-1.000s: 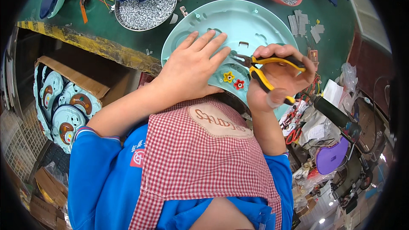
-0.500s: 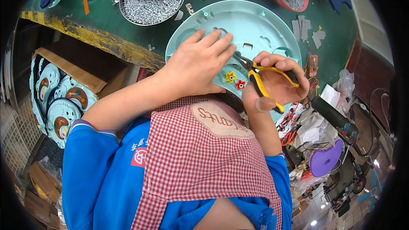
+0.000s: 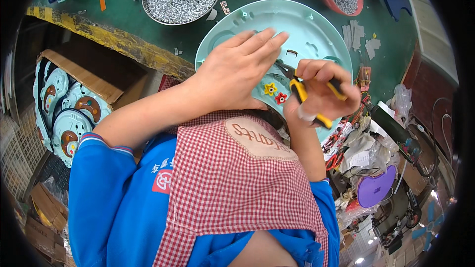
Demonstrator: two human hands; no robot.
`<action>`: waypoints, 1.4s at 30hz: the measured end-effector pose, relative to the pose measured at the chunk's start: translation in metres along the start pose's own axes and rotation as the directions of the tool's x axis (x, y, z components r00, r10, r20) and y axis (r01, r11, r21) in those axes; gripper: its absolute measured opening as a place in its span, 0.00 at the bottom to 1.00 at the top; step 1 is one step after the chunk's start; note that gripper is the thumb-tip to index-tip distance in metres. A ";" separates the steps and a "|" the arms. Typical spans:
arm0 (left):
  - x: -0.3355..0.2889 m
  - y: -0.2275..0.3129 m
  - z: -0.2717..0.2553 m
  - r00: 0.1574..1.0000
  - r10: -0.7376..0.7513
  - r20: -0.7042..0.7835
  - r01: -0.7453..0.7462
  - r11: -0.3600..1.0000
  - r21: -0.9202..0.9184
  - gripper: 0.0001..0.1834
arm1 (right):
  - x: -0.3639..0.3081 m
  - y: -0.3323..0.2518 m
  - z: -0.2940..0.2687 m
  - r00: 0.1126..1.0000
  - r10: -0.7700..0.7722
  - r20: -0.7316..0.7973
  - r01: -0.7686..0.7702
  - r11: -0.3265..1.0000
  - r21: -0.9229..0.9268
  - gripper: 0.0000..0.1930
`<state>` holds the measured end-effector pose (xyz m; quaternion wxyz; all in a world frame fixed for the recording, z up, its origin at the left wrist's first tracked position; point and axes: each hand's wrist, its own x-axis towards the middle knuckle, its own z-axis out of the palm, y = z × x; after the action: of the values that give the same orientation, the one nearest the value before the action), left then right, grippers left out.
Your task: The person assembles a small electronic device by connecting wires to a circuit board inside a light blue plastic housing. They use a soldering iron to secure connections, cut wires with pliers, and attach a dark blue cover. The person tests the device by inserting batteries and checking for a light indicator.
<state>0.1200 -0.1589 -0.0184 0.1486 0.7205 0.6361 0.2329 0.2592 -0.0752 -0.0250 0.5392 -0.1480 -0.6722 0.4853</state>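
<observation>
A round light-teal plastic shell [image 3: 302, 24] lies at the table's near edge, against my apron. My left hand [image 3: 240, 71] rests over its left part, fingers stretched out and thumb low by the rim; what lies under the palm is hidden. In my right hand [image 3: 329, 91] is a pair of pliers with yellow and black handles [image 3: 300, 90]. Their dark jaws [image 3: 285, 67] point left into the shell, close to my left fingers. A yellow star-shaped piece [image 3: 269, 88] and a red one [image 3: 281, 98] sit near the shell's lower edge.
Beyond the shell are a metal bowl of small silvery screws [image 3: 180, 2] and a red bowl [image 3: 341, 0] with similar pieces. At left stands a cardboard box [image 3: 111, 76] of teal shells. Tape strips [image 3: 352, 34], wires and a purple piece [image 3: 377, 188] are at right.
My left hand has shifted slightly right and its fingers have drawn closer together. The pliers remain in my right hand, whose fingers have moved a little. The whole view has shifted slightly.
</observation>
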 end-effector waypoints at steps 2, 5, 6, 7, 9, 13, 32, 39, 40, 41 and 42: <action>0.002 -0.004 0.010 1.000 -0.010 0.021 0.010 1.000 -0.013 0.49 | 0.018 0.006 -0.004 0.998 0.046 -0.035 -0.045 0.998 0.045 0.18; 0.003 -0.006 0.015 0.999 -0.026 0.041 0.028 0.999 -0.044 0.50 | 0.032 0.012 -0.016 0.951 0.260 -0.166 -0.215 0.945 0.248 0.14; 0.003 -0.007 0.016 0.998 -0.032 0.047 0.034 0.998 -0.057 0.51 | 0.032 0.012 -0.017 0.936 0.288 -0.203 -0.234 0.938 0.255 0.13; 0.003 -0.007 0.016 0.999 -0.032 0.044 0.035 0.997 -0.062 0.51 | 0.033 0.011 -0.017 0.918 0.316 -0.239 -0.252 0.931 0.263 0.13; 0.002 -0.006 0.016 0.999 -0.034 0.037 0.037 0.997 -0.073 0.50 | 0.034 0.014 -0.019 0.864 0.379 -0.330 -0.301 0.916 0.264 0.09; 0.002 -0.008 0.017 0.999 -0.029 0.018 0.031 0.996 -0.087 0.50 | 0.039 0.023 -0.028 0.687 0.546 -0.480 -0.407 0.836 0.368 0.04; 0.022 0.006 0.004 0.899 -0.273 0.342 0.425 0.362 -0.830 0.09 | 0.048 -0.046 -0.058 0.950 0.174 -0.260 -0.069 0.927 0.369 0.31; 0.023 0.001 0.027 0.981 -0.147 -0.124 0.088 0.917 -0.389 0.04 | 0.026 -0.010 -0.050 0.990 0.062 -0.124 -0.067 0.997 -0.039 0.31; 0.024 -0.001 0.028 0.981 -0.159 -0.110 0.103 0.911 -0.399 0.04 | 0.023 -0.007 -0.048 0.993 0.043 -0.108 -0.054 0.993 -0.107 0.32; 0.024 -0.003 0.029 0.981 -0.170 -0.096 0.117 0.905 -0.409 0.04 | 0.021 -0.006 -0.046 0.994 0.026 -0.107 -0.038 0.992 -0.117 0.33; 0.024 -0.005 0.030 0.980 -0.183 -0.081 0.133 0.898 -0.419 0.04 | 0.019 -0.006 -0.044 0.994 0.010 -0.105 -0.024 0.992 -0.128 0.34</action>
<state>0.1336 -0.1320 -0.0425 0.2775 0.6040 0.6368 0.3907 0.2921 -0.0431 -0.0118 0.5587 -0.2134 -0.6718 0.4371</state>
